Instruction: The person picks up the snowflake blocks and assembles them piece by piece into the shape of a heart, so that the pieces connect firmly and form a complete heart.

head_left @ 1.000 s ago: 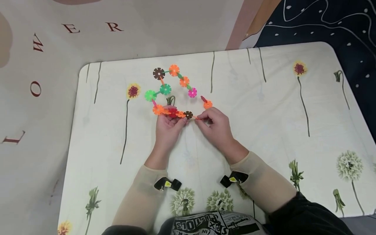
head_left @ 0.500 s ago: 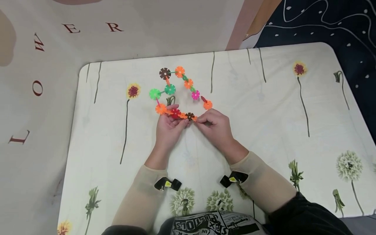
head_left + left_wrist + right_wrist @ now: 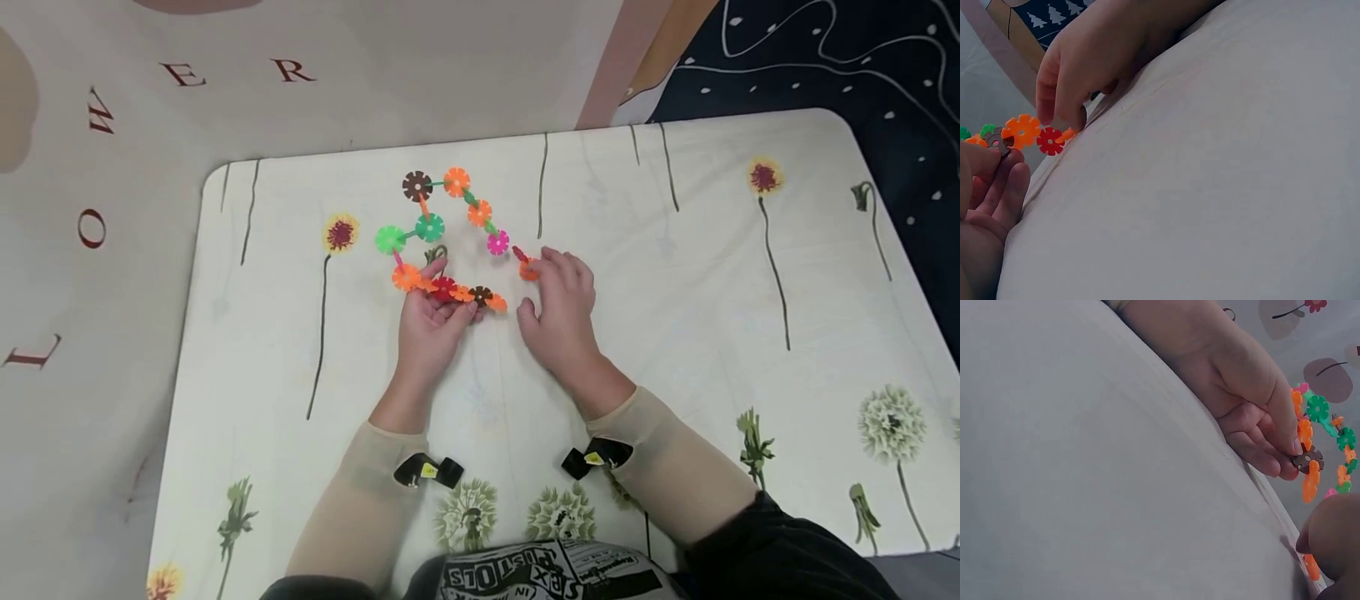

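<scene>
A chain of notched snowflake discs [image 3: 430,227] in orange, green, brown, red and pink curves over the table. My left hand [image 3: 435,325] holds its near stretch, thumb and fingers pinching the brown disc [image 3: 1307,459]. Beyond that pinch an orange disc [image 3: 497,303] juts out at the chain's end. To the right lie two more joined discs, one orange [image 3: 528,270] and one red [image 3: 1050,141]. My right hand [image 3: 558,308] is over this pair, thumb apart from the fingers, fingertips right at the orange disc and partly covering it.
A white tablecloth [image 3: 675,333] with printed flowers covers the table. The pale wall [image 3: 450,83] stands along the far edge. A pink disc [image 3: 498,243] forms the chain's far end, close to the loose pair. Each wrist wears a small black camera [image 3: 450,472].
My right hand has let go of the orange disc, now fixed beside the brown one, and moved up and right to the loose pair. The left hand keeps its hold; the chain shifted slightly.
</scene>
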`<action>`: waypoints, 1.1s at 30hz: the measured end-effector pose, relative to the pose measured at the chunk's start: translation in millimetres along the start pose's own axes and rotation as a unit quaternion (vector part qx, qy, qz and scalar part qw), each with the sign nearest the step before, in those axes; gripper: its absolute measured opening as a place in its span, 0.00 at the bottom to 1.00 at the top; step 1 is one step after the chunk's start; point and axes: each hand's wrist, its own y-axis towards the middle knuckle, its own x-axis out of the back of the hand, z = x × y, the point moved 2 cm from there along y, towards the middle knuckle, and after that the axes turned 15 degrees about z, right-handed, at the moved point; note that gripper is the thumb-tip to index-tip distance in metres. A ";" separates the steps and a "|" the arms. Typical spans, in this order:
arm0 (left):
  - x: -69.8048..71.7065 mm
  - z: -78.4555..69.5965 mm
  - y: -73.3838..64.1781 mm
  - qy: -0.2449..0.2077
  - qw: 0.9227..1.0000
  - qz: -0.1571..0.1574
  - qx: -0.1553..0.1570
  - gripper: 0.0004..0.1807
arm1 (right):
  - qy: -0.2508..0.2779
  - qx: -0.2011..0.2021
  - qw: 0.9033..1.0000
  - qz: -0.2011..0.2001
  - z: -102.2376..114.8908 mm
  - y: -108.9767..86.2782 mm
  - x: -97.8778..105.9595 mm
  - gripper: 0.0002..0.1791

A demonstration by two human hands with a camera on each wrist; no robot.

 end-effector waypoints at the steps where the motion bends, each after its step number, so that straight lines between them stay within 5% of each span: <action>1: 0.2 0.1 -0.3 0.000 1.000 0.002 -0.003 0.39 | -0.016 -0.005 1.000 0.009 -0.2 0.5 0.2 0.22; 7: -0.1 -1.1 -1.0 0.000 1.000 0.020 -0.024 0.40 | -0.050 0.019 0.998 0.015 -1.2 1.3 -1.0 0.13; 16: -0.7 -1.7 -1.3 -0.003 1.000 0.014 -0.025 0.39 | 0.034 0.011 0.999 0.004 2.4 -1.1 -1.3 0.04; 23: 0.4 -0.6 0.2 -0.008 1.000 0.004 -0.026 0.36 | 0.077 -0.018 0.997 0.011 4.3 -1.5 -0.6 0.13; 33: 2.6 -2.0 -0.3 -0.021 0.999 -0.024 -0.025 0.31 | 0.210 0.062 0.976 -0.019 2.1 -3.4 -4.0 0.21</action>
